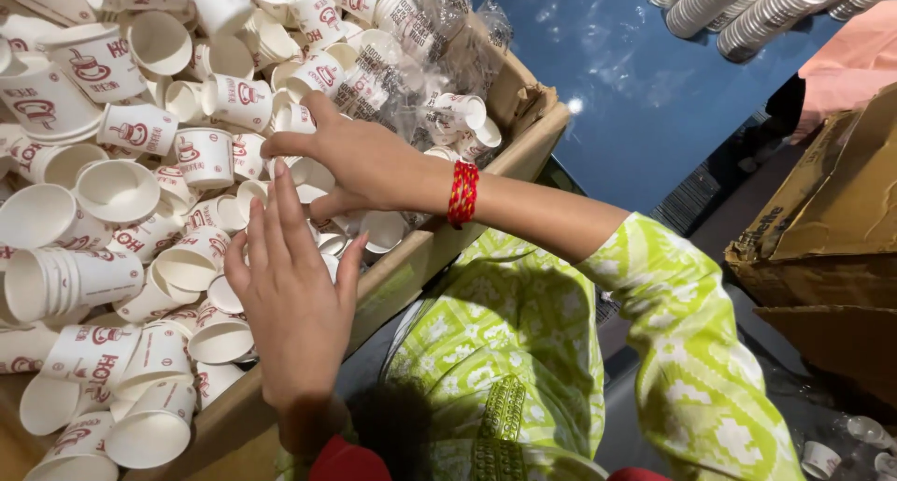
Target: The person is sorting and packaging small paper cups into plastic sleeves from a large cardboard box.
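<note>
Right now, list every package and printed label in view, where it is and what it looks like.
Cardboard box: left, brown, open, full of cups.
Paper cups: white, red printed logo, under both hands.
Plastic bag: clear, crumpled, top of box.
Torn carton: right, brown.
Cup stacks: upper right, white.
</note>
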